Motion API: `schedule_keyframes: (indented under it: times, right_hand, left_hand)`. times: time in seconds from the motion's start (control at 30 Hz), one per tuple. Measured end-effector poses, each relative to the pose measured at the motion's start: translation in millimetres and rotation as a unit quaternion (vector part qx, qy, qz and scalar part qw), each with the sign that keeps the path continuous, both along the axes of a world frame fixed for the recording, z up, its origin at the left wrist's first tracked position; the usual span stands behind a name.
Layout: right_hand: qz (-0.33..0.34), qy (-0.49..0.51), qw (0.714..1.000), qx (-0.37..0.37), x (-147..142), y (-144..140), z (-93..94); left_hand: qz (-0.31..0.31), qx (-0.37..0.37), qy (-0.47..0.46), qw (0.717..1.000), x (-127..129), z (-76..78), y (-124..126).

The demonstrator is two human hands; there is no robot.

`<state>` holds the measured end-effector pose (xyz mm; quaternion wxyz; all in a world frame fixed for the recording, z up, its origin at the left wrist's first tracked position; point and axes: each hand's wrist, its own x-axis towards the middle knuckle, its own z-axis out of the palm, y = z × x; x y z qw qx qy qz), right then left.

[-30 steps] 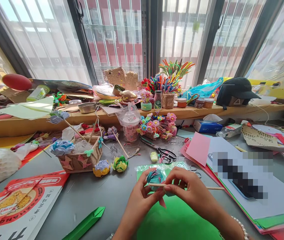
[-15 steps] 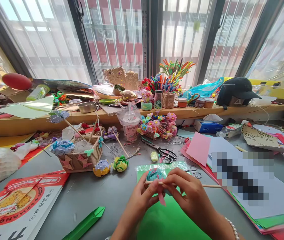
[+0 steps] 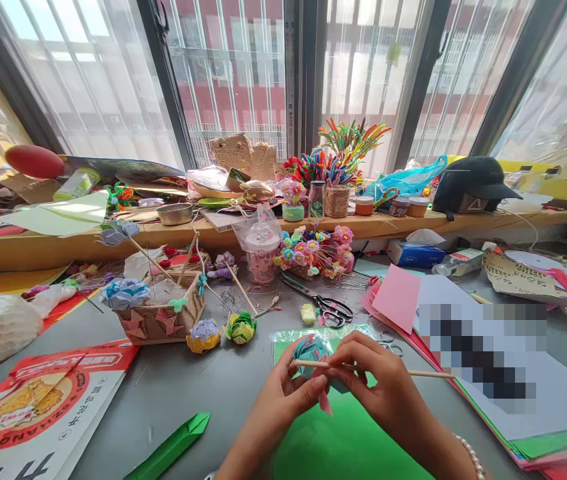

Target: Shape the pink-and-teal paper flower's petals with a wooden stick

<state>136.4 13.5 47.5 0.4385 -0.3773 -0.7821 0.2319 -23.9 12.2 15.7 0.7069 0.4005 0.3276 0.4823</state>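
Observation:
My left hand [image 3: 288, 393] is closed around a teal folded-paper flower [image 3: 307, 350], whose underside is mostly hidden by the fingers. My right hand [image 3: 373, 377] pinches a thin wooden stick [image 3: 426, 374], which lies across the flower and reaches out to the right past the hand. A pink paper strip [image 3: 325, 403] hangs down between the two hands. Both hands are above a green sheet of paper [image 3: 348, 440], with a clear plastic wrapper behind them. A folded green paper strip [image 3: 170, 447] lies to the left.
Scissors [image 3: 336, 312] lie behind the hands, near a small yellow block [image 3: 308, 313]. Two paper flowers [image 3: 240, 328] sit by a cardboard box [image 3: 158, 320] at left. Stacked coloured paper [image 3: 553, 393] covers the right. A lidded cup [image 3: 263, 253] stands before the cluttered ledge.
The stick has shifted a little to the right, and more of its left end shows over the flower. My left thumb has moved down off the stick.

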Motion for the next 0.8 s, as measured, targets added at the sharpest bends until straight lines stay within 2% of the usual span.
schedule_keyframes:
  times: [0.17,0.57,0.7,0.8]
  right_hand:
    - [0.001,0.029,0.998,-0.061,6,1,3.1]
    - [0.029,-0.03,0.999,-0.021,5,3,3.0]
    - [0.025,-0.035,0.998,-0.048,4,2,4.9]
    - [0.022,-0.023,0.995,-0.095,3,1,6.5]
  left_hand:
    - [-0.005,0.032,0.006,0.999,-2,-5.1,3]
    - [0.023,0.014,0.017,0.999,4,5.8,-2]
    - [0.033,0.017,0.037,0.999,4,4.5,-2]
    - [0.048,0.017,0.07,0.996,3,2.9,-1]
